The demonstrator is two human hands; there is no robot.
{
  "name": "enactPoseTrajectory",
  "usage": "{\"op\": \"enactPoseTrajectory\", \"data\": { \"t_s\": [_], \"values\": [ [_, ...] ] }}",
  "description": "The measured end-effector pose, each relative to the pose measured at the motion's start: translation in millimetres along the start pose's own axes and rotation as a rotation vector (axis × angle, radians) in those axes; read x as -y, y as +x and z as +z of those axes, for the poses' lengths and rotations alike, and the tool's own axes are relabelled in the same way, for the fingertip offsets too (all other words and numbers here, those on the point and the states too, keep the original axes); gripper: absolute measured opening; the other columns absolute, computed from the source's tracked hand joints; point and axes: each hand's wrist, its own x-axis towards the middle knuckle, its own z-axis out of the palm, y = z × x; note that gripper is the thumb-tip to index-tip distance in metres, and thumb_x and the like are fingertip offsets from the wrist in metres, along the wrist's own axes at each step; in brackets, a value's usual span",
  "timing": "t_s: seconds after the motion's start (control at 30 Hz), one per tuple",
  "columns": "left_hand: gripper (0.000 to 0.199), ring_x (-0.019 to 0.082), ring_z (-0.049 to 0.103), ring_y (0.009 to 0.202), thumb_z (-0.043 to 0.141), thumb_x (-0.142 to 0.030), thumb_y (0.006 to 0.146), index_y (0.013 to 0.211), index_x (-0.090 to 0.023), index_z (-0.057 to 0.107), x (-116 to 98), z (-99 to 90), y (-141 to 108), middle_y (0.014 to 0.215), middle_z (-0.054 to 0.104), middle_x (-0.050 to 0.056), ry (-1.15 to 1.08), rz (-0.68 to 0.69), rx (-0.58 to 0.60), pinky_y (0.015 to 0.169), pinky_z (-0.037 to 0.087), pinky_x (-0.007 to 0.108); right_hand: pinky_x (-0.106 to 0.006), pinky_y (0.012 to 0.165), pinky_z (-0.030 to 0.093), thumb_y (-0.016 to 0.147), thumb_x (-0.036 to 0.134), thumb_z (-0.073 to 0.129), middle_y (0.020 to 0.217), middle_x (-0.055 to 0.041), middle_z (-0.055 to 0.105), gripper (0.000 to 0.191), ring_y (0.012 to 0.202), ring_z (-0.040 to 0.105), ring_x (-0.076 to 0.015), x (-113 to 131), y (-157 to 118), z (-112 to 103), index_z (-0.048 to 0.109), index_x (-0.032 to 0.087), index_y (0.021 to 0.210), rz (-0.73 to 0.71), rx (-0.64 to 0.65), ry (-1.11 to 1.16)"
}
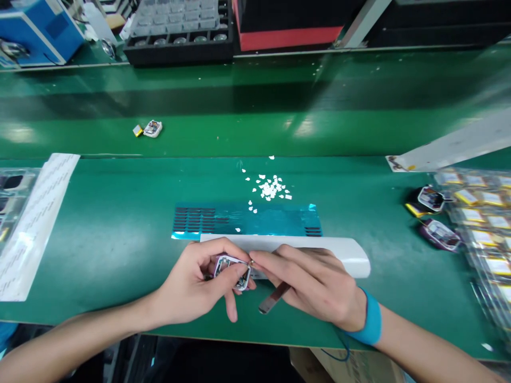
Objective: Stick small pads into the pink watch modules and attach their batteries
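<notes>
Left grip (195, 284) pinches small device case (222, 263) between thumb and fingers, at 9 o'clock from right grip (315, 282), which clasps metal tool (273, 299) (print on paper strip (38, 229), desk's (120, 229) 9 o'clock, unreadable).

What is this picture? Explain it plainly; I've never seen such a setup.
There is no machine: a person works bare-handed, filmed by one camera worn on that person's head, looking forward and down. The left hand holds a small open case, its inside showing. The right hand, wearing a blue band at the wrist, holds a slim metal tool near it. On the green bench lie scattered white pieces, a blue sheet and a white bar.
</notes>
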Motion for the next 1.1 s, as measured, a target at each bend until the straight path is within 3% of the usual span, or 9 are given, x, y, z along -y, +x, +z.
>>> {"op": "enactPoseTrajectory", "data": {
  "t_s": [0.1,0.27,0.4,0.53,0.73,0.93,1.1],
  "values": [
    [0.018,0.008,0.067,0.042,0.065,-0.032,0.096,0.096,-0.014,0.064,0,-1.2,-1,0.08,0.073,0.004,-0.001,-0.013,-0.009,0.042,0.046,0.012,-0.027,0.052,0.047,0.095,0.0,0.049,0.074,0.0012,0.064,0.029,0.056,0.059,-0.0115,2,0,-1,0.062,0.015,0.116,0.03,-0.022,0.033],
    [0.028,0.008,0.065,0.038,0.067,-0.042,0.096,0.095,-0.014,0.063,2,-3.6,-2,0.077,0.075,0.004,-0.127,-0.09,0.071,0.037,0.043,0.01,-0.024,0.059,0.056,0.099,0.007,0.048,0.095,-0.007,0.072,0.022,0.073,0.069,-0.013,1,2,-6,0.062,0.014,0.115,-0.018,0.001,-0.007],
    [0.027,0.011,0.069,0.04,0.066,-0.04,0.099,0.092,-0.014,0.063,5,-4.4,0,0.077,0.077,0.004,-0.23,-0.097,0.119,0.037,0.045,0.01,-0.024,0.058,0.057,0.097,0.006,0.051,0.094,-0.0056,0.072,0.024,0.072,0.07,-0.0133,-1,1,-7,0.063,0.016,0.115,0.003,-0.02,-0.03],
    [0.026,0.011,0.07,0.041,0.067,-0.041,0.098,0.096,-0.015,0.063,6,-5.9,2,0.076,0.078,0.004,-0.277,-0.078,0.075,0.04,0.048,0.012,-0.023,0.06,0.058,0.101,0.01,0.05,0.093,-0.0053,0.072,0.021,0.071,0.069,-0.0123,-1,1,-4,0.064,0.014,0.116,-0.033,-0.014,0.061],
    [0.03,0.008,0.065,0.038,0.068,-0.044,0.096,0.097,-0.014,0.063,4,-1.0,0,0.073,0.073,0.002,-0.093,-0.07,-0.014,0.04,0.046,0.012,-0.024,0.058,0.057,0.107,0.015,0.036,0.1,-0.0087,0.072,0.031,0.075,0.07,-0.0136,-1,-4,5,0.065,0.011,0.119,-0.05,0.005,0.086],
    [0.021,0.008,0.064,0.039,0.061,-0.035,0.098,0.098,-0.014,0.064,6,2.3,-4,0.07,0.068,0.001,0.079,-0.018,-0.077,0.039,0.042,0.012,-0.025,0.065,0.062,0.096,0.002,0.043,0.109,-0.0103,0.075,0.035,0.088,0.074,-0.0164,-2,0,-2,0.063,0.01,0.124,-0.055,0.091,0.045],
    [0.018,0.01,0.065,0.04,0.056,-0.03,0.1,0.096,-0.015,0.066,9,2.9,-4,0.067,0.063,-0.002,0.208,0.025,-0.12,0.039,0.041,0.014,-0.025,0.057,0.06,0.091,-0.003,0.04,0.103,-0.0091,0.077,0.038,0.081,0.075,-0.0153,-2,5,-4,0.063,0.01,0.117,-0.054,0.069,0.015]
  ]
}}
